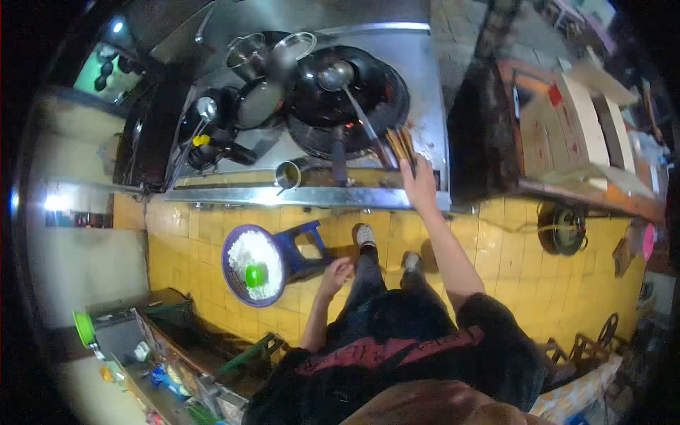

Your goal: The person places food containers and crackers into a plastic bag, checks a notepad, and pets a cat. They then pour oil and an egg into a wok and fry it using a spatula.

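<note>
My right hand (421, 183) is closed round a bamboo wok brush (401, 144) at the stove's front right. Its bristles point away from me, beside the wooden handle of a ladle (334, 76). The ladle's bowl rests in a large black wok (379, 99), and the wok's own handle (339, 163) points toward me. My left hand (338, 276) hangs low by my leg, fingers loosely curled and apart, with nothing seen in it. It is nearest to a blue stool (301, 244) and a purple basket (228, 265) of white rice with a green bowl (255, 275) in it.
On the stove (425, 106) stand a metal pot (248, 57), a dark pan (258, 105) and a metal cup (287, 174). A cardboard box (567, 127) sits on a table to the right. Below it is a dark round pot (567, 228) on the yellow floor (510, 262).
</note>
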{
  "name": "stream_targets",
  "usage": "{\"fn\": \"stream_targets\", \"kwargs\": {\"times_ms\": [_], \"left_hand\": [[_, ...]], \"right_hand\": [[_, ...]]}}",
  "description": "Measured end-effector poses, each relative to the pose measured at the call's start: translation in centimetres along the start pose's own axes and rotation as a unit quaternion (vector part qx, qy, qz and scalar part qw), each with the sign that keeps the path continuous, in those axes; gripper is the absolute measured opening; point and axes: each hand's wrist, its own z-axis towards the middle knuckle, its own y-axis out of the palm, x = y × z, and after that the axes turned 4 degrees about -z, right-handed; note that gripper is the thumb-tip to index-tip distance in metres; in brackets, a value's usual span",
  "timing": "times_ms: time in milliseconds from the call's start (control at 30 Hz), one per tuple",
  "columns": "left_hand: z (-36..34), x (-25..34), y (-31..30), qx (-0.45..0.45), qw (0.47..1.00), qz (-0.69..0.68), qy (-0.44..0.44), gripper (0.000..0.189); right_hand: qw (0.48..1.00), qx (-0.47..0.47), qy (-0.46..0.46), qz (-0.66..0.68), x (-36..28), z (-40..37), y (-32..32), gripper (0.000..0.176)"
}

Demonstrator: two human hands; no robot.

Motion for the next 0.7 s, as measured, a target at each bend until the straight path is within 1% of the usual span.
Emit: {"fn": "stream_targets", "kwargs": {"times_ms": [33,67,100,133,167,200,233,267,300,333,367,400,433,467,500,533,567,600,633,667,700], "left_hand": [[2.3,0.0,-0.5,0.004,0.999,0.015,0.036,0.033],[4.7,0.1,-0.9,0.007,0.997,0.031,0.070,0.036],[5.6,2.7,-0.6,0.037,0.995,0.002,0.093,0.035],[6.6,5.6,-0.2,0.063,0.991,-0.023,0.112,0.035],[9.1,6.5,0.1,0.116,0.979,-0.051,0.157,0.035],[11.1,6.9,0.0,0.166,0.963,-0.077,0.199,0.036],[12.0,8.8,-0.5,0.162,0.963,-0.078,0.202,0.036],[12.9,11.0,-0.8,0.164,0.973,-0.049,0.156,0.040],[13.7,13.0,-1.2,0.165,0.980,-0.017,0.108,0.044],[15.4,13.8,-1.4,0.160,0.981,-0.018,0.110,0.044],[17.2,14.0,-1.5,0.121,0.988,0.034,0.092,0.042],[18.7,14.0,-1.5,0.080,0.990,0.087,0.075,0.041],[19.3,14.6,-1.1,0.074,0.991,0.088,0.074,0.041],[19.6,15.2,-0.9,0.004,0.996,-0.085,0.040,0.036],[19.8,15.7,-1.0,-0.066,0.965,-0.252,0.004,0.031],[21.0,14.8,-1.5,-0.075,0.966,-0.248,0.005,0.031],[23.1,12.9,-2.2,-0.106,0.961,-0.254,-0.027,0.026],[24.1,11.8,-2.5,-0.141,0.955,-0.254,-0.061,0.020],[22.5,13.1,-3.1,-0.128,0.947,-0.288,-0.067,0.016],[20.6,14.6,-4.3,-0.116,0.939,-0.316,-0.073,0.011],[20.4,14.6,-5.4,-0.125,0.944,-0.303,-0.036,0.011]], "right_hand": [[0.996,-0.079,0.011,-0.033,0.3,3.1,2.0,0.049],[0.992,-0.128,0.017,0.016,4.7,5.7,7.3,0.042],[0.914,-0.283,0.199,0.213,3.2,7.5,8.1,0.037],[0.741,-0.408,0.368,0.387,1.4,8.6,8.1,0.033],[0.684,-0.420,0.434,0.408,-3.3,8.5,5.7,0.028],[0.687,-0.417,0.435,0.406,-3.4,8.2,6.8,0.028],[0.737,-0.432,0.351,0.384,-2.9,8.2,8.2,0.029],[0.782,-0.441,0.261,0.355,-4.5,8.7,8.1,0.030],[0.881,-0.383,0.197,0.196,-5.8,8.3,7.7,0.040],[0.883,-0.378,0.199,0.194,-5.7,8.0,7.8,0.040],[0.958,-0.273,0.070,-0.055,-5.0,7.7,7.9,0.046],[0.941,-0.144,-0.064,-0.299,-4.3,7.1,8.1,0.051],[0.938,-0.187,0.055,-0.285,-7.3,6.5,6.3,0.048],[0.937,-0.185,0.061,-0.288,-5.9,5.4,7.4,0.048],[0.956,-0.159,0.037,-0.244,-3.5,4.2,9.2,0.051],[0.971,-0.128,0.011,-0.201,-2.0,3.5,10.0,0.054],[0.943,-0.178,-0.029,-0.281,-3.2,2.6,8.6,0.059],[0.940,-0.314,0.057,-0.117,-7.1,3.1,4.7,0.055],[0.905,-0.390,0.167,-0.020,-9.1,3.8,1.6,0.053],[0.847,-0.450,0.270,0.087,-9.8,4.3,-0.3,0.051],[0.919,-0.369,0.133,0.034,-8.4,3.7,-0.2,0.047]]}}
